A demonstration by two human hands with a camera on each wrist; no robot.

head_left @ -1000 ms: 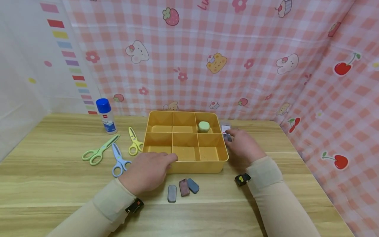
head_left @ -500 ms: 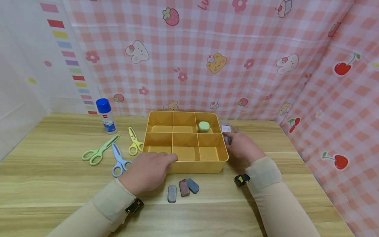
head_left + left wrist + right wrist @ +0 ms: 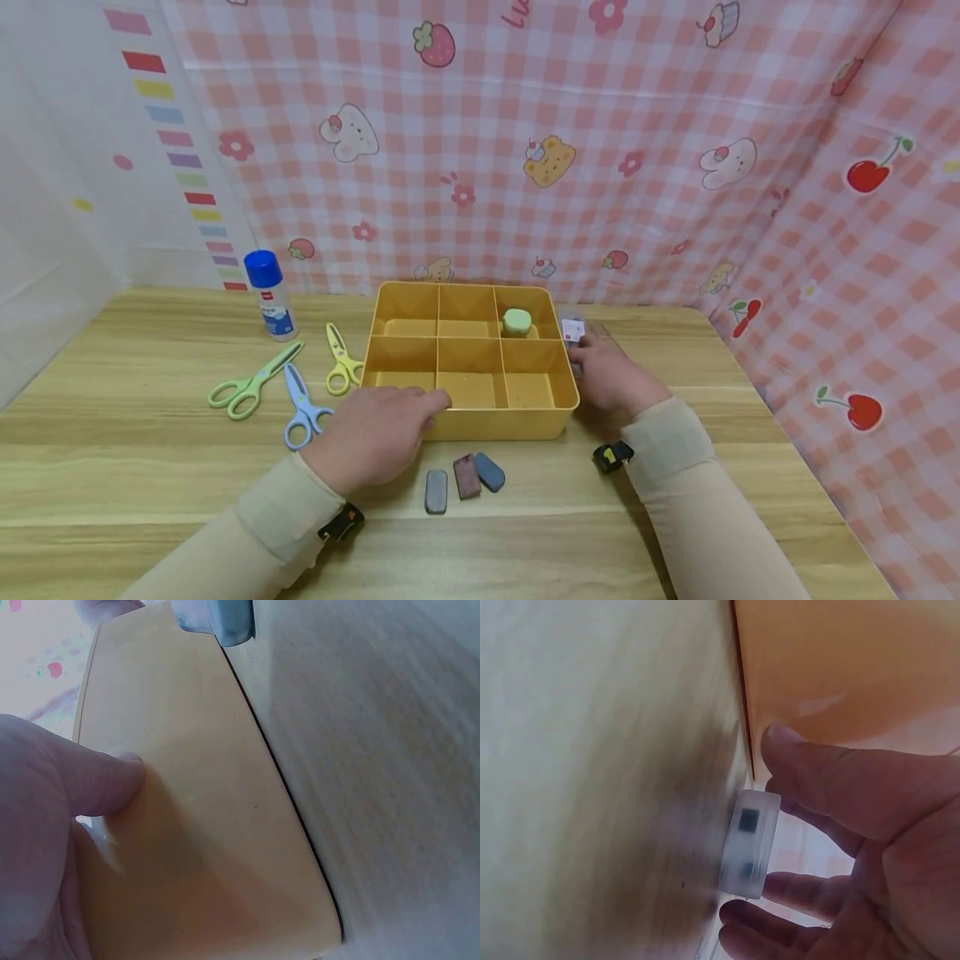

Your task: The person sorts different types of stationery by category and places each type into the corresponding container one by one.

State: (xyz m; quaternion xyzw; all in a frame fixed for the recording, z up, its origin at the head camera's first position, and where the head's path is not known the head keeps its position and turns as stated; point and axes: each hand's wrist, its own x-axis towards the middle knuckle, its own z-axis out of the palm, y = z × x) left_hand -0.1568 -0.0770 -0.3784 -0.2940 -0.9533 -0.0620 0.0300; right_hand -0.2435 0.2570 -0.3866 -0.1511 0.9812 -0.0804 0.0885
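Observation:
My left hand [image 3: 378,433] grips the front wall of a yellow six-compartment organizer box [image 3: 487,423], near its left end. In the left wrist view the thumb [image 3: 112,780] presses the outer wall; the other fingers are mostly hidden. Beside the box's right wall, my right hand [image 3: 617,371] has its fingers curled around a small clear plastic case [image 3: 750,844] with dark pieces inside and a white label. The case stands close to the table, and its exact contact with the thumb cannot be told. A pale green object [image 3: 517,322] sits in the back right compartment.
Green scissors [image 3: 251,385], blue scissors [image 3: 302,408] and yellow scissors [image 3: 341,362] lie left of the box. A blue-capped glue bottle [image 3: 272,300] stands behind them. In front lie a grey block [image 3: 436,492], a maroon block [image 3: 467,477] and a blue-grey block [image 3: 490,472].
My right hand's fingers have shifted slightly around the clear case, covering its dark lower part more. The left hand and the box have stayed in place.

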